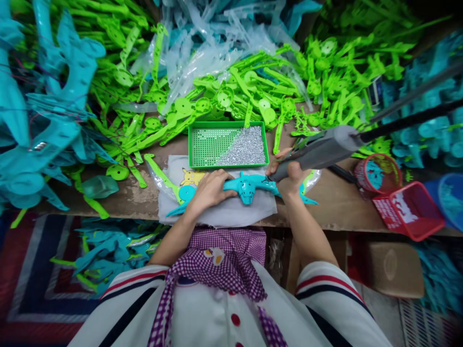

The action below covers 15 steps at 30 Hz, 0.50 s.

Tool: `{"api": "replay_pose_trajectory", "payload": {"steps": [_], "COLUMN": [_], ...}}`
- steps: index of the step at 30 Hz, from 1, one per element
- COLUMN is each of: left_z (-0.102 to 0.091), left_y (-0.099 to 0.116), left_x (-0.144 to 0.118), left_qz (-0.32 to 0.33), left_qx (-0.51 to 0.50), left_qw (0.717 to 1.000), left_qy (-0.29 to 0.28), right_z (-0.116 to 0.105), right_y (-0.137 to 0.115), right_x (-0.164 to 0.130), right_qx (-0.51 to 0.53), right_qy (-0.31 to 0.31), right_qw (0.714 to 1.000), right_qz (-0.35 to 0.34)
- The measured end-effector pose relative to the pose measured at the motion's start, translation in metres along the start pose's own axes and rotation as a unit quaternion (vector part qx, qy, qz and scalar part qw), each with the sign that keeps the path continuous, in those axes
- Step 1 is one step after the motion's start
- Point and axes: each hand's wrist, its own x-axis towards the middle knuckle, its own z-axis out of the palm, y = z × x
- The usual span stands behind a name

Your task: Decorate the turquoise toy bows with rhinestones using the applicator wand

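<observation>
A turquoise plastic toy part [249, 187] lies on a white cloth [231, 209] at the front of the wooden bench. My left hand [210, 189] presses down on its left half. My right hand [289, 172] grips a grey powered screwdriver [321, 147], whose tip touches the part's right half. Just behind the cloth sits a green tray [202, 144] with a heap of small silver screws [246, 147] in its right half.
Piles of green plastic parts [253, 91] and clear parts [202, 53] cover the back of the bench. Turquoise parts [43, 120] are heaped at left and on the floor. Red baskets [408, 209] stand at right beside a stool [394, 270].
</observation>
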Motion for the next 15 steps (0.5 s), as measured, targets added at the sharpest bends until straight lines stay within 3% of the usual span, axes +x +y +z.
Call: {"api": "replay_pose_trajectory", "payload": {"steps": [10,15], "left_z": [0.005,0.008], "left_y": [-0.002,-0.003], "left_x": [-0.001,-0.003], "left_qz": [0.009,0.018], "left_qx": [-0.004,-0.018], "left_qw": [1.0,0.999], "left_qy": [0.021,0.041], "right_z": [-0.003,0.007], "right_y": [0.006,-0.013], "right_x": [-0.006,0.007], "right_qx": [0.019,0.022], "right_qy": [-0.007,-0.017], "right_qw": [1.0,1.0], "right_qz": [-0.013,-0.005]}}
